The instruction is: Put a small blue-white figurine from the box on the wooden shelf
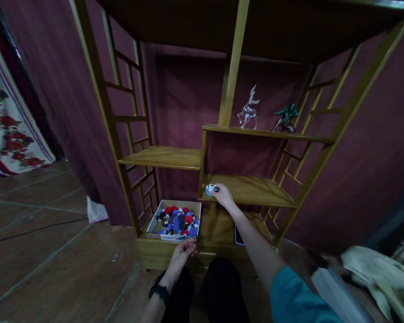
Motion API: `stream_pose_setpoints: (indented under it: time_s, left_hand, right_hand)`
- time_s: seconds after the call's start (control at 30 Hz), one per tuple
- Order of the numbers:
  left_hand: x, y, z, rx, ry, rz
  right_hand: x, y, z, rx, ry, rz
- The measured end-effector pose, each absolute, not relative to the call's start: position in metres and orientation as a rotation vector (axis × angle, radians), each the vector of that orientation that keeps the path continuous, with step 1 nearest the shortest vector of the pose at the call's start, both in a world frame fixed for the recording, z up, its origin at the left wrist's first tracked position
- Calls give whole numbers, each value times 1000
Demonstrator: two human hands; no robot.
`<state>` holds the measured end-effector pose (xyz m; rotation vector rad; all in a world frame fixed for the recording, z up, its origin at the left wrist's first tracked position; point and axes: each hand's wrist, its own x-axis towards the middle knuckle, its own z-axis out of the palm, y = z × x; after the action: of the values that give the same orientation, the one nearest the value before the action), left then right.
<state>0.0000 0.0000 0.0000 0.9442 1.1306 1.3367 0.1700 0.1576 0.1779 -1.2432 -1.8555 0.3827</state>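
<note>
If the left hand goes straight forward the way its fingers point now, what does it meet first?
The left hand points up and slightly right, at the near edge of the white box full of small figures. It would most likely meet the box's front wall first; it seems already at or nearly touching it, though depth is unclear.

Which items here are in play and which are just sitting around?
In play: small blue figure in right hand on lower shelf; box of small figures by left hand.
Lying about: glass deer, dark green figurine, pale cloth.
</note>
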Motion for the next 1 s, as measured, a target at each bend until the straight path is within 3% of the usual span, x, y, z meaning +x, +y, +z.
stream_pose_setpoints:
  time_s: [1.0]
  left_hand:
    - [0, 2, 4, 941, 1172, 1320]
  right_hand:
    - [168, 164, 175, -1267, -1884, 454]
